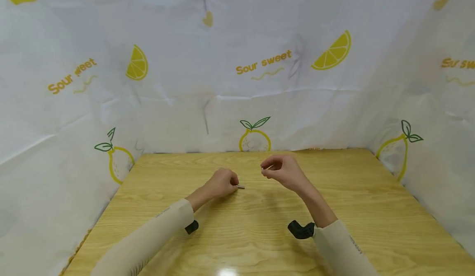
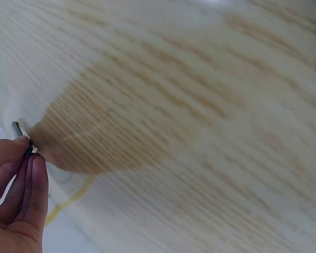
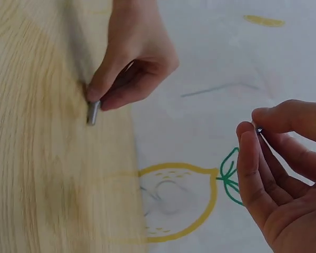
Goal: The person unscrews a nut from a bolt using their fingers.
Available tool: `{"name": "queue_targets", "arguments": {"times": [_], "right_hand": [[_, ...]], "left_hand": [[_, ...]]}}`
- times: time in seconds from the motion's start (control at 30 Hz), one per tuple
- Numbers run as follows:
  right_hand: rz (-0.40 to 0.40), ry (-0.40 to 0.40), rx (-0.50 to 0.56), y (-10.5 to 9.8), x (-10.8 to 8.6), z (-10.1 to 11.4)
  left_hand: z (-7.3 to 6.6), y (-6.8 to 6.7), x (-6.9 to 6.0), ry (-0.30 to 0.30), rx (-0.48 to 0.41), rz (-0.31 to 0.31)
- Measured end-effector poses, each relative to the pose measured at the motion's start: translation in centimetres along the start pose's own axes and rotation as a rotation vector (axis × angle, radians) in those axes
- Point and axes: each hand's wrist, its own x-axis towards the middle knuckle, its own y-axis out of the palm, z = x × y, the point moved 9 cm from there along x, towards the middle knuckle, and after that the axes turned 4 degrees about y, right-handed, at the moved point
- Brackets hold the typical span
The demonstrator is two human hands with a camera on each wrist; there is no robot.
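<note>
My left hand [image 1: 222, 182] pinches a short, silvery metal rod [image 1: 241, 187] between thumb and fingers, low over the wooden table. One end of the rod [image 3: 92, 114] juts out past the fingertips in the right wrist view. Higher up and to the right, my right hand [image 1: 285, 173] pinches a tiny piece [image 3: 259, 129] between thumb and forefinger. Fingertips cover most of that piece; a small dark, shiny bit shows in the right wrist view, too little to tell its kind. The two hands are apart.
The light wooden table [image 1: 252, 235] meets white cloth walls [image 1: 178, 119] printed with lemons at its back and sides. Black wrist-worn parts [image 1: 301, 230] stick out from under both sleeves.
</note>
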Motion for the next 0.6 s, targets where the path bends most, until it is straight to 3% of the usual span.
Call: {"name": "queue_targets", "arguments": {"times": [0.13, 0.3, 0.43, 0.6], "right_hand": [[0.061, 0.003, -0.237, 1.2, 1.7, -0.9], [0.162, -0.056, -0.460, 3.2, 3.5, -2.2], [0.225, -0.062, -0.572, 4.7, 4.4, -3.6], [0.242, 0.017, -0.631, 5.6, 4.9, -5.3]], "left_hand": [[0.1, -0.2, 0.1, -0.007, -0.007, 0.004], [0.1, -0.2, 0.1, -0.006, -0.010, 0.014], [0.2, -0.1, 0.0, -0.017, -0.011, 0.006], [0.1, 0.1, 0.1, -0.017, -0.003, 0.005]]}}
